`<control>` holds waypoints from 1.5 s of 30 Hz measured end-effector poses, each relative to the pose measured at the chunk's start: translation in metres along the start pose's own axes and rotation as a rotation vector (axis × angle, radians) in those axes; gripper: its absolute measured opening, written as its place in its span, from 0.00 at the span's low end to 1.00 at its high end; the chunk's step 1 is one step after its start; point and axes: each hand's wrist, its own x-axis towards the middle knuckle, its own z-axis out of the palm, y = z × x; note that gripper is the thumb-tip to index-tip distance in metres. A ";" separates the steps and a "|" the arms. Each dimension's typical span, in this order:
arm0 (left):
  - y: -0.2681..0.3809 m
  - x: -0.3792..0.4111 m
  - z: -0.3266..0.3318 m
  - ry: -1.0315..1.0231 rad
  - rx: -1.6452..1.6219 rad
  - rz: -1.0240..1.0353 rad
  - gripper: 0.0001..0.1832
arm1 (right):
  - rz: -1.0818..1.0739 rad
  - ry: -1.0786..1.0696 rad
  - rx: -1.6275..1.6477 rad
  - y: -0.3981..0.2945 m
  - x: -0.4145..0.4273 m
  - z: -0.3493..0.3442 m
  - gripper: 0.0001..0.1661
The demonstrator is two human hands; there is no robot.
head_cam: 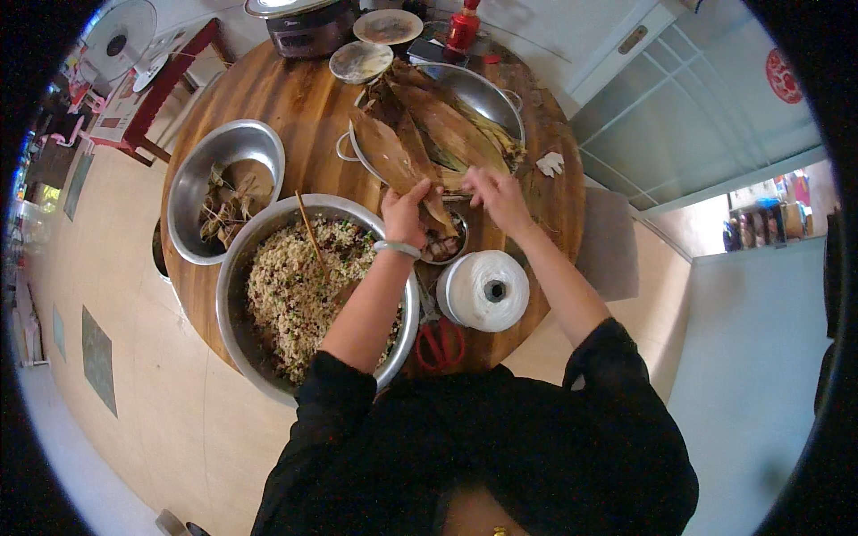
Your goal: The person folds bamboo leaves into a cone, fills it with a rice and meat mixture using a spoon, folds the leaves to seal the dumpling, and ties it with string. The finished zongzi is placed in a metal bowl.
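Note:
Long brown dried leaves (387,149) are pinched at their near end in my left hand (404,216), which wears a pale bangle. My right hand (501,204) is a little to the right, fingers bent, by the near edge of more leaves (459,130). Whether those fingers grip anything is unclear. These leaves lie in a two-handled metal basin (477,79). Below my hands, a small bowl (465,242) of what looks like cut meat is partly covered. Left of it, a large metal basin (231,328) holds a grain mixture (285,295) with a wooden stick (310,231) standing in it.
A white twine spool (462,288) and red-handled scissors (440,343) lie near the front edge of the round wooden table (308,114). Another metal basin (181,221) holds dried plant scraps. Two plates (387,27), a cooker (312,30) and a red bottle (464,30) stand at the back.

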 end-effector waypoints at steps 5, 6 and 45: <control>0.035 -0.042 -0.003 0.079 0.220 0.096 0.16 | -0.073 0.160 -0.840 0.050 0.053 -0.008 0.22; 0.038 -0.049 -0.004 0.101 0.277 0.133 0.16 | -0.027 0.159 -0.907 0.056 0.060 -0.007 0.23; 0.044 -0.127 -0.045 -0.273 0.451 0.088 0.15 | 0.345 -0.059 0.819 -0.084 -0.154 0.047 0.24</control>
